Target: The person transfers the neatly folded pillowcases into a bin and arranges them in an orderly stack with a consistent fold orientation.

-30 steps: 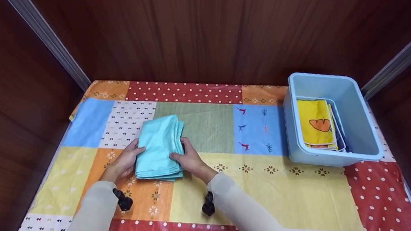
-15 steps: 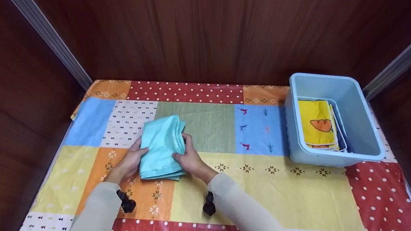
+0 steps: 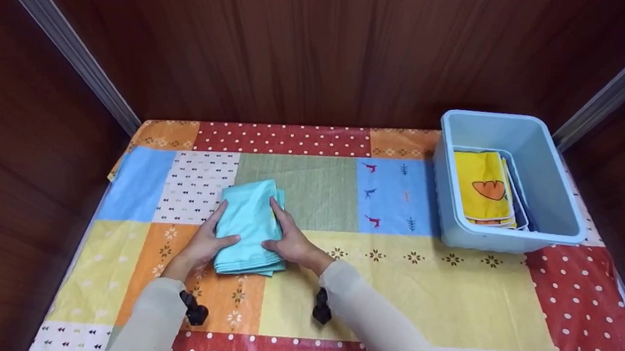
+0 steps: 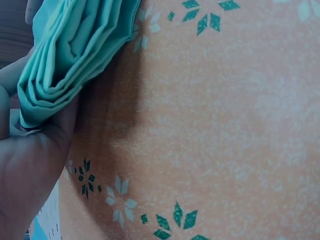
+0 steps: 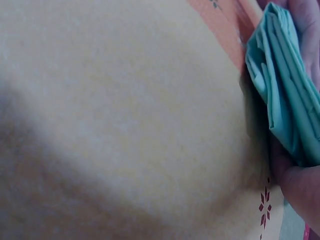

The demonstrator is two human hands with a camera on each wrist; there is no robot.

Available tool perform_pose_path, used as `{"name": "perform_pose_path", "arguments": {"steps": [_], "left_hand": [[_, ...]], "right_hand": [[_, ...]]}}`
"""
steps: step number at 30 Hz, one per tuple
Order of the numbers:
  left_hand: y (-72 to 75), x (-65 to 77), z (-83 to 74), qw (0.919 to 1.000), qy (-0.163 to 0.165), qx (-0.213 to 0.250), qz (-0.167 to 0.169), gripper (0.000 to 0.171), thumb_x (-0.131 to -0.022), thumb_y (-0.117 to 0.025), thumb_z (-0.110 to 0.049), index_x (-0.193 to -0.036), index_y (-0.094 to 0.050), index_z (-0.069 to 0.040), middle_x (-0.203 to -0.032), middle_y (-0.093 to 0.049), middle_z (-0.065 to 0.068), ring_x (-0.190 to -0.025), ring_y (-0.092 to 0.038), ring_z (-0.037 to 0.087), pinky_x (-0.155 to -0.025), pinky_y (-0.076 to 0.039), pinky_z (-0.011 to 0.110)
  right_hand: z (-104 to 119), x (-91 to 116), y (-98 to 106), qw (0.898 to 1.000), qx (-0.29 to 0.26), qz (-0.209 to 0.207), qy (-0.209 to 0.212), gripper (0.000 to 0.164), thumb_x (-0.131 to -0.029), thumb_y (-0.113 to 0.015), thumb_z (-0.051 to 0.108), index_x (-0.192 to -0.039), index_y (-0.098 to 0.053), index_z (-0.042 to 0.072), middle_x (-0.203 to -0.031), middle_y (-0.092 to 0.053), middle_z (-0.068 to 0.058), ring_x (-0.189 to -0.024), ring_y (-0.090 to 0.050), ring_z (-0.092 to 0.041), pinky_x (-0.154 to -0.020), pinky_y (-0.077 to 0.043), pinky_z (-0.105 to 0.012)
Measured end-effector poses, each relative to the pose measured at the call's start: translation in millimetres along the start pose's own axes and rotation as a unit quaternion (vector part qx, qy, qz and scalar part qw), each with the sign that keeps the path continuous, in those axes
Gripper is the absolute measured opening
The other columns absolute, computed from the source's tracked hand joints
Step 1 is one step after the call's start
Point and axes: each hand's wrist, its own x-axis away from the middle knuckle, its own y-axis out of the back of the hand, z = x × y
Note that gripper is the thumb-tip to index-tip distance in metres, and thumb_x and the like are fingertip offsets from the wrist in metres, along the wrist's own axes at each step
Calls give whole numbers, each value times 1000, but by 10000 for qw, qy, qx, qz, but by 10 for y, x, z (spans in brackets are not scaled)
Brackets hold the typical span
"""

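A turquoise cloth (image 3: 249, 219), folded into a thick rectangular bundle, is left of centre in the head view. My left hand (image 3: 202, 246) holds its left side, with the thumb lying on the top face. On the opposite side my right hand (image 3: 295, 242) grips the right edge, its thumb near the front corner. Stacked fold layers of the cloth (image 4: 65, 65) show end-on in the left wrist view, between thumb and fingers. In the right wrist view the layered end of the cloth (image 5: 285, 90) rests against the right hand (image 5: 302, 192). Some fingers are hidden behind or beneath the bundle.
A light blue plastic bin (image 3: 556, 190) stands at the right back of the table. Inside it, a yellow folded cloth (image 3: 478, 185) with an orange print stands against the left side. A patchwork tablecloth (image 3: 411, 301) covers the table, and dark wood-look panels (image 3: 302, 48) enclose it.
The left thumb has slid farther onto the cloth's top. Both hands' fingers now reach along its sides. The bundle's far edge has come slightly nearer and its top looks neater.
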Motion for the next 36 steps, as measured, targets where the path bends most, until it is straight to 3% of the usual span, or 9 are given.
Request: {"name": "perform_pose_path", "arguments": {"steps": [6,14,22,29,36], "left_hand": [[-1,5,4,9996,91,254,-20,95,-95,-67,-1,-165,-5,-20,-169,14,16,-154,6,40,-123,-16,49],[20,34,-63,9989,-141,447,54,94,-97,-65,1,-165,-4,-16,-169,16,13,-154,8,36,-123,-18,50],[-11,57,-274,9981,-307,538,62,94,-96,-66,1,-165,-4,-15,-170,14,11,-155,8,32,-124,-10,43],[-2,99,-439,9968,-403,684,136,94,-96,-65,3,-165,-4,-15,-170,12,11,-155,2,33,-123,-18,44],[22,129,-553,9964,-513,641,217,92,-96,-65,3,-165,-6,-14,-170,11,11,-156,3,31,-123,-16,44]], "right_hand": [[1,1,-15,9995,-290,0,-120,91,-90,-66,-8,-164,-25,25,-167,-16,-16,-155,-10,-32,-124,-14,-47],[130,28,41,9989,-451,116,29,87,-91,-64,-9,-163,-25,21,-169,-16,-13,-155,-10,-29,-125,-14,-46],[295,42,208,9994,-209,148,-220,86,-95,-64,-2,-163,-25,32,-170,-14,-5,-156,-8,-23,-125,-13,-45],[435,78,285,9992,-348,154,-141,86,-95,-66,-1,-163,-24,32,-171,-14,-3,-156,-8,-22,-125,-12,-45],[491,109,305,9986,-503,65,-132,86,-95,-67,0,-163,-25,32,-170,-15,-2,-156,-9,-22,-125,-12,-44]]}}
